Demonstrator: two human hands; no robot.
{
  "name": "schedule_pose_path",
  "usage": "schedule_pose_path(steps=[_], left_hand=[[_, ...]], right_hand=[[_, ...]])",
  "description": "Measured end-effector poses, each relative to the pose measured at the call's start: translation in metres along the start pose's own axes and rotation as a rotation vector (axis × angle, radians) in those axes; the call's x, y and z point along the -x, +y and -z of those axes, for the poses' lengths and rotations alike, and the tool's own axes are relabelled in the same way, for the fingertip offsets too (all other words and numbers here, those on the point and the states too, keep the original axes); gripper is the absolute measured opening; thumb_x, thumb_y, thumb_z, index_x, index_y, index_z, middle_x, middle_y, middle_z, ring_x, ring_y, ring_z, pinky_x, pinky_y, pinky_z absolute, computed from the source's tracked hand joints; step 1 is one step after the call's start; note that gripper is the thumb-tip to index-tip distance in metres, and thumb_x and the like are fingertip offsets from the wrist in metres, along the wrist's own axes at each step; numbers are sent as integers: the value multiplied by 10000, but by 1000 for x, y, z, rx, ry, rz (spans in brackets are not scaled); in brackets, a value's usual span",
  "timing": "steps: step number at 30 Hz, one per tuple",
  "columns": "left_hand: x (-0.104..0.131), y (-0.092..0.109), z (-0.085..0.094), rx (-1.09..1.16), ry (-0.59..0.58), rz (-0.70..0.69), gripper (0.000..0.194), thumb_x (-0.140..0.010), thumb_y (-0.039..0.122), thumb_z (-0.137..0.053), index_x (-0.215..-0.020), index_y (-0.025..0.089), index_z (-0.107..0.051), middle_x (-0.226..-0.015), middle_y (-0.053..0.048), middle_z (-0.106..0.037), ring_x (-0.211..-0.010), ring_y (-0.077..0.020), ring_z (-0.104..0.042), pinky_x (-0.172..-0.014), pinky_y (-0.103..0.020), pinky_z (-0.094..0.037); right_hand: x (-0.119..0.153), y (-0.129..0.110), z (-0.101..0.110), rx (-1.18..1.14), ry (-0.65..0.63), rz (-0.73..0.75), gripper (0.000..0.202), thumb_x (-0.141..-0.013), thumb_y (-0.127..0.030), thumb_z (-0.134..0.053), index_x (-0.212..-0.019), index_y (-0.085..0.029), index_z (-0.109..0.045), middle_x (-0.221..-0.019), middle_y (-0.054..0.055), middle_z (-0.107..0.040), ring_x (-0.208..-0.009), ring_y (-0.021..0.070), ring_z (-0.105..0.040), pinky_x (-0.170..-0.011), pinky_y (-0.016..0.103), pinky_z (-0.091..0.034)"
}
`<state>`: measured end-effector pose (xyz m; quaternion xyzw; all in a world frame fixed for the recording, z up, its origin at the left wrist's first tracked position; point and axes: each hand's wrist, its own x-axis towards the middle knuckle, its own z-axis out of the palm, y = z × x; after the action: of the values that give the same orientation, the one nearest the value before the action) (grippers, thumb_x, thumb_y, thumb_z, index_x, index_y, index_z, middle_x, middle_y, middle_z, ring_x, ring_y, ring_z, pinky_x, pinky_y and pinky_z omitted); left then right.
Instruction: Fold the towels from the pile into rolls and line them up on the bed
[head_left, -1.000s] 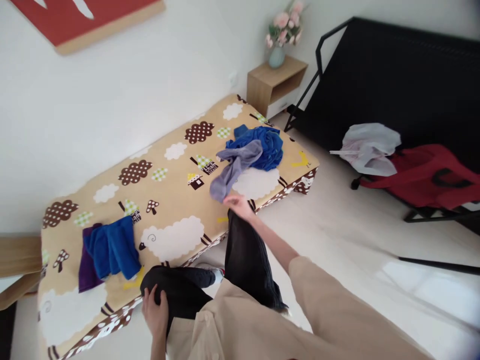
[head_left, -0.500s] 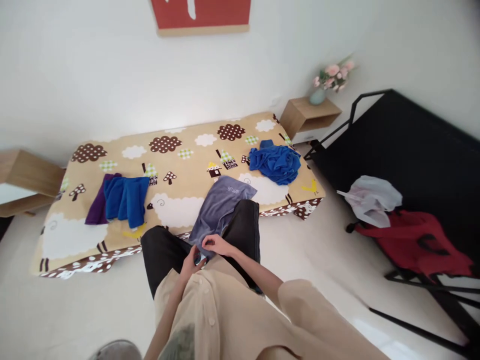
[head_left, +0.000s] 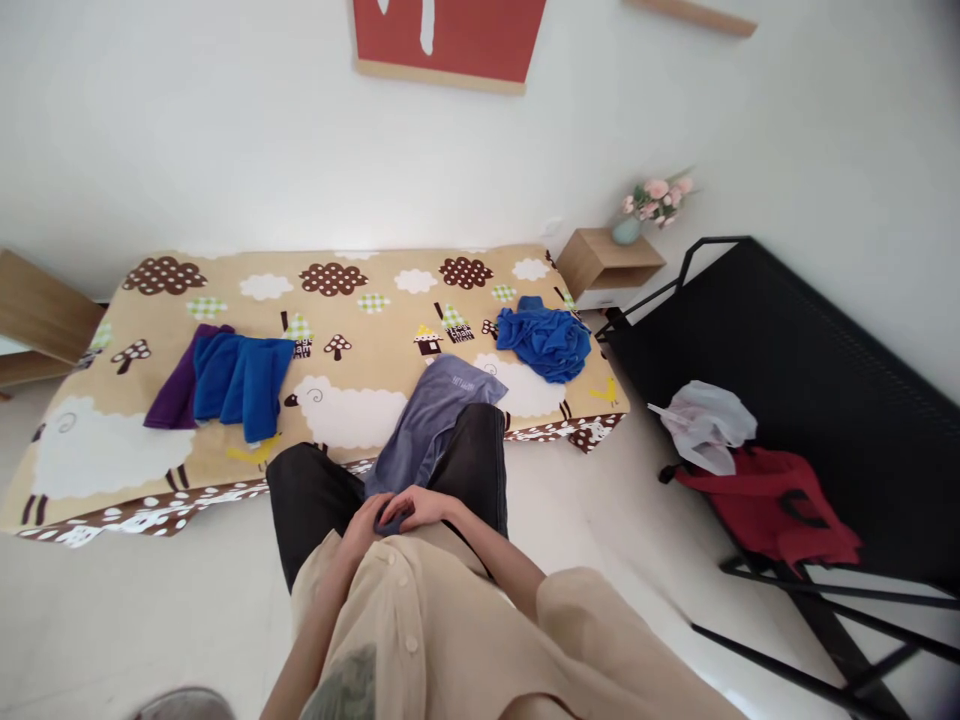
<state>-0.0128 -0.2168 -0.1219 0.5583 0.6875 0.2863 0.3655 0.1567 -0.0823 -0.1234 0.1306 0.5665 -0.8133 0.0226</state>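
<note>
A grey-blue towel (head_left: 420, 420) with small printed letters at its far end stretches from the bed's edge over my lap. My left hand (head_left: 364, 528) and my right hand (head_left: 421, 507) meet close to my waist, fingers curled around the towel's bunched near end. My fingertips are partly hidden there. Left of my knees, a blue cloth (head_left: 244, 380) lies partly over a purple cloth (head_left: 174, 395) on the bed. A crumpled pile of blue cloth (head_left: 544, 340) sits to the right.
The low bed (head_left: 375, 375) has a sheep-print sheet. Beyond its right end stand a wooden nightstand (head_left: 596, 260) and a vase of pink flowers (head_left: 626, 230). A black folding cot (head_left: 795, 370) on the right carries a white plastic bag (head_left: 709, 420) and a red bag (head_left: 780, 505).
Both hands have drawn closer together and nearer my waist, bringing the towel's near end with them. The camera view has shifted, with more of the cot's surroundings showing.
</note>
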Motion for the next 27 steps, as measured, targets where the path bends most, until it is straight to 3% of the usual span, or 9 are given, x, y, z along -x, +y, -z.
schedule_pose_path(steps=[2,6,10,15,19,22,24,27], left_hand=[[-2,-3,2,33,-3,-67,520,-761,341,-734,-1263,204,-742,-1308,-140,-701,-1222,-295,-679,-1103,-413,-542],[-7,-4,4,45,-13,-103,494,-729,329,-753,-1209,210,-773,-1363,-144,-694,-1285,-321,-653,-1141,-442,-517],[-7,-1,3,68,-12,7,406,-755,194,-592,-1104,249,-793,-1182,-88,-775,-1147,-266,-717,-1066,-374,-545],[-3,1,1,-32,66,54,262,-788,214,-550,-956,217,-751,-990,-77,-749,-970,-236,-697,-918,-324,-548],[3,5,4,-106,234,77,135,-818,223,-528,-819,213,-662,-969,-68,-671,-890,-204,-646,-861,-294,-514],[6,9,9,-115,435,130,84,-776,177,-530,-742,221,-593,-974,-69,-647,-892,-196,-629,-857,-282,-501],[6,11,13,-124,572,167,85,-767,171,-537,-698,217,-559,-951,-70,-633,-869,-190,-618,-832,-277,-496],[6,12,23,-134,744,215,130,-762,190,-564,-639,203,-524,-910,-69,-622,-828,-180,-600,-787,-274,-480]], right_hand=[[-2,1,0,-25,11,-3,371,-620,-193,-811,-989,-150,-828,-1033,61,-809,-1007,203,-753,-953,282,-546],[-3,-2,-1,-95,49,-31,365,-589,-224,-841,-946,-150,-831,-978,57,-809,-962,195,-756,-901,269,-548],[-4,-6,-3,-169,183,-59,394,-491,-275,-919,-848,-153,-803,-905,59,-803,-866,204,-750,-839,304,-561],[-7,-6,-1,-132,335,-7,417,-477,-291,-933,-832,-161,-760,-860,41,-785,-796,178,-718,-838,330,-560],[-8,-4,0,-41,389,1,515,-458,-366,-969,-885,-172,-756,-906,30,-771,-803,167,-685,-863,340,-553],[-9,-1,1,12,382,-28,544,-453,-407,-977,-883,-174,-740,-844,14,-742,-760,165,-658,-799,329,-544],[-11,2,2,85,403,-47,471,-518,-404,-957,-857,-170,-729,-781,0,-713,-719,153,-628,-753,306,-521],[-13,6,4,267,536,-72,269,-626,-308,-892,-768,-172,-709,-699,-18,-663,-674,134,-568,-711,274,-478]])
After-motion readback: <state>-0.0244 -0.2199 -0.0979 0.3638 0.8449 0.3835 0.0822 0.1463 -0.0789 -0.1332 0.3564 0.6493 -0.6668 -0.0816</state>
